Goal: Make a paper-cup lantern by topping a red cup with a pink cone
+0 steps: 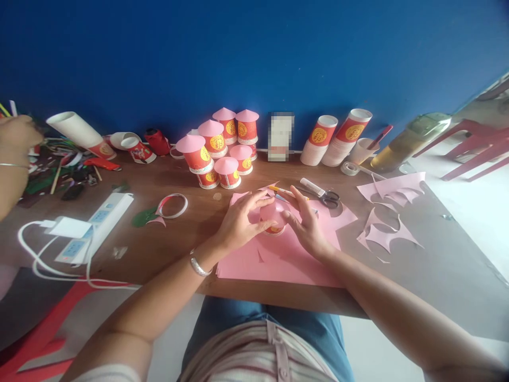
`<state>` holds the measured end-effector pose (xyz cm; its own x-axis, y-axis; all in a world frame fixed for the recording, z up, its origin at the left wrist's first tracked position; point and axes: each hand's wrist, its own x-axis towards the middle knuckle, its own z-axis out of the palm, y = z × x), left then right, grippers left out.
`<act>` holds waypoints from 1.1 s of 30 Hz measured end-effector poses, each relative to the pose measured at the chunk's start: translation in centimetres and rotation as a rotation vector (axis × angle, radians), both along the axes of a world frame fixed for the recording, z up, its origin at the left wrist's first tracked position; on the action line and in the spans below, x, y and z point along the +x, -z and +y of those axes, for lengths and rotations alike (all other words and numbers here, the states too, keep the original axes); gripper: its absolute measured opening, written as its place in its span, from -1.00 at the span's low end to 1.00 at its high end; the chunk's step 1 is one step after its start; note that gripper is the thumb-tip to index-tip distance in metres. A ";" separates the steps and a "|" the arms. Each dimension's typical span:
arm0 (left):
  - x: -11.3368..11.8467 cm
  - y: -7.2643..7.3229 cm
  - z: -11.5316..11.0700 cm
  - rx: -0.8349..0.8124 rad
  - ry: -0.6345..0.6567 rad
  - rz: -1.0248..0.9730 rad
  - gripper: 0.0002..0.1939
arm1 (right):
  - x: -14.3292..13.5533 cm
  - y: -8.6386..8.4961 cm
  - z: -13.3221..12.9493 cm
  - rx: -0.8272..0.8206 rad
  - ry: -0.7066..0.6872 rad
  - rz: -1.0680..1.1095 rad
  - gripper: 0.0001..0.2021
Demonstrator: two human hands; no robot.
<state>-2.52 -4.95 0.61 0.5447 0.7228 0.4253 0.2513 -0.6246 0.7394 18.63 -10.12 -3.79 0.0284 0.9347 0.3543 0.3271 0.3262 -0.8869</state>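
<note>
In the head view, a small red paper cup (275,231) stands on pink paper sheets (246,265) in front of me. A pink paper cone (271,213) sits on top of it like a roof. My left hand (239,223) holds the cone from the left, thumb against its front edge. From the right, my right hand (308,225) curves around the same cone, with its thumb touching the side. The fingers partly cover cone and cup. Just beyond my fingers lie a yellow pencil (278,188), a glue stick (312,187) and black scissors (330,199).
Several cone-topped cups (210,135) stand near the blue wall. Two cup stacks (318,140), a tape roll (350,168) and a bottle (409,140) are farther right. Pink offcuts (384,236) lie at right. A power strip (97,225) and another person's hand (16,138) are at left.
</note>
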 end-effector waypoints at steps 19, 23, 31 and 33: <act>0.1 0.1 0.1 0.018 0.008 -0.052 -0.34 | -0.1 -1.3 -1.1 0.413 0.137 -0.584 -0.24; 0.1 0.0 0.0 -0.009 0.006 -0.042 -0.34 | -0.1 -1.5 -1.0 0.422 0.139 -0.558 -0.29; 0.2 -0.2 0.0 -0.029 0.000 -0.051 -0.31 | -0.1 -2.0 -1.1 0.336 0.110 -0.483 -0.33; 0.2 -0.2 -0.1 -0.026 0.008 -0.059 -0.33 | 0.0 -2.0 -1.2 0.313 0.107 -0.467 -0.31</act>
<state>-2.33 -5.03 0.84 0.5249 0.7295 0.4384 0.2015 -0.6070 0.7687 18.64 -11.31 -1.76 -0.1095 0.7839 0.6112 0.7068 0.4937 -0.5066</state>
